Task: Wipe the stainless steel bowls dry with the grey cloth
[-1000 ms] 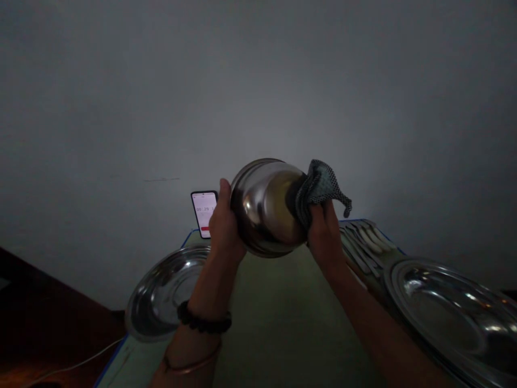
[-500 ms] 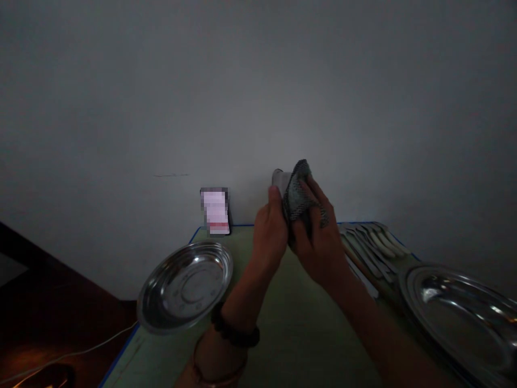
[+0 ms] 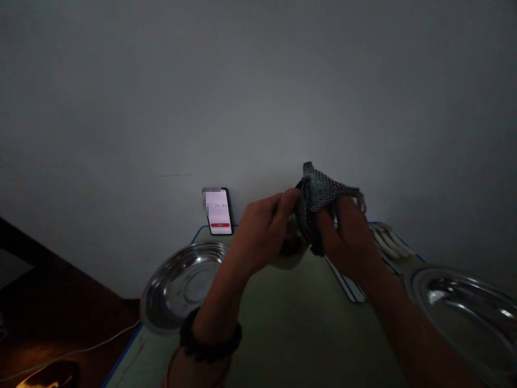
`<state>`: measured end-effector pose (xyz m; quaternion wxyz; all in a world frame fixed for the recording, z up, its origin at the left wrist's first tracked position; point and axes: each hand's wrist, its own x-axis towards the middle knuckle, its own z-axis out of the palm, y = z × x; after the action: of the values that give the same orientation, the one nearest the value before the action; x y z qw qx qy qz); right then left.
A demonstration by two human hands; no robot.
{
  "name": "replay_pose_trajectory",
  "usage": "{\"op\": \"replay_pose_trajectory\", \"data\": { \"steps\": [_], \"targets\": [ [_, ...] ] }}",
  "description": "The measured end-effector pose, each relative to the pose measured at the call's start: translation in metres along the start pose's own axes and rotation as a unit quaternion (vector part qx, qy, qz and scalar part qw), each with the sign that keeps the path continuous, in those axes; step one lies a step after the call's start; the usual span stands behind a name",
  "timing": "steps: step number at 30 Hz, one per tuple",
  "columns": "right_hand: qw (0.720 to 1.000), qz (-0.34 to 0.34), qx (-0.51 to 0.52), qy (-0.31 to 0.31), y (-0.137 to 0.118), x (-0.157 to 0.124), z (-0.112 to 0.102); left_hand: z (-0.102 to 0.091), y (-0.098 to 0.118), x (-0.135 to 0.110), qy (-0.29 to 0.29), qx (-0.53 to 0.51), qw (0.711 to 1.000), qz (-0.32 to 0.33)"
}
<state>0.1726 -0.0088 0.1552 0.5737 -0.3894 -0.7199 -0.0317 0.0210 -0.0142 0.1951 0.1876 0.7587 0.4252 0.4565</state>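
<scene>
My left hand (image 3: 264,229) is closed on a rounded, shiny metal vessel (image 3: 291,252), held above the middle of the table. Its thumb lies along the vessel's upper edge, and much of the vessel is hidden behind my fingers and the cloth, so its exact kind does not show. In my right hand (image 3: 349,237) is a black-and-white checked cloth (image 3: 323,188), bunched and pressed against the vessel's right side. One corner sticks up and another hangs over the back of my fingers. Both hands are close together.
A round steel basin (image 3: 161,302) stands left on the green table (image 3: 283,334), and an oval steel tray (image 3: 420,280) right. A phone (image 3: 220,213) leans on the wall behind. Several pale-handled utensils (image 3: 390,242) and a flat metal strip (image 3: 347,283) lie right.
Both hands have moved right and slightly turned. The vessel has tilted, showing its shiny underside below my left hand. The cloth has spread further right over my right fingers.
</scene>
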Motion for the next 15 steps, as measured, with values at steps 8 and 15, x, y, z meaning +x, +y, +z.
{"op": "replay_pose_trajectory", "data": {
  "steps": [8,15],
  "targets": [
    [0.985,0.116,0.032,0.122,0.033,0.0,0.001,0.02,-0.008,-0.001,0.107,-0.199,0.969,-0.097],
    [0.941,0.296,0.122,0.108,0.039,-0.003,0.015,0.038,-0.022,0.014,0.346,-0.464,0.769,-0.272]
  ]
}}
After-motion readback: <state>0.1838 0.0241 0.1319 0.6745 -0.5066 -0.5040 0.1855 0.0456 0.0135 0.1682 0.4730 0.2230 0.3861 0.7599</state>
